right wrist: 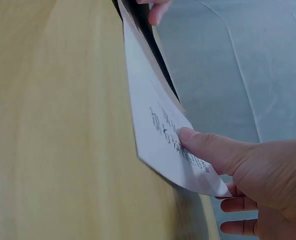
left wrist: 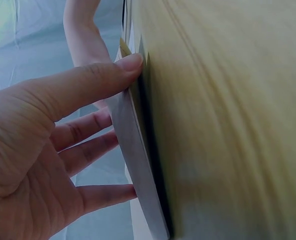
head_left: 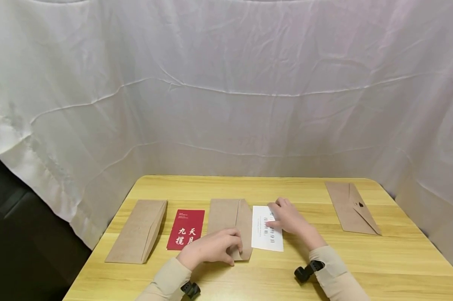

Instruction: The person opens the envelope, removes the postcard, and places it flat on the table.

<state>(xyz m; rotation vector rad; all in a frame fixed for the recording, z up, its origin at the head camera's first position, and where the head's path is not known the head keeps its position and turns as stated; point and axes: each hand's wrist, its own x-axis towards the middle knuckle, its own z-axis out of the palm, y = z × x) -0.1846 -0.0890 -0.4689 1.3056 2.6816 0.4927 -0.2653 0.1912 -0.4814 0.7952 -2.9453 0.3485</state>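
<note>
My left hand (head_left: 216,246) is at the near end of the middle brown paper envelope (head_left: 224,213). In the left wrist view its thumb lies at the edge of the envelope (left wrist: 133,135) and the other fingers touch its face, pinching it. A white card (head_left: 262,230) with printed characters lies to the right of that envelope. My right hand (head_left: 288,217) pinches the card by its right side. The right wrist view shows the thumb on the printed face of the card (right wrist: 148,130), with fingers behind its edge.
A red card (head_left: 186,223) with white characters lies left of the middle envelope. Farther left is another brown envelope (head_left: 134,232). A third brown envelope (head_left: 348,205) with a small dark mark lies at the right of the wooden table (head_left: 305,284). White curtains (head_left: 226,117) hang behind.
</note>
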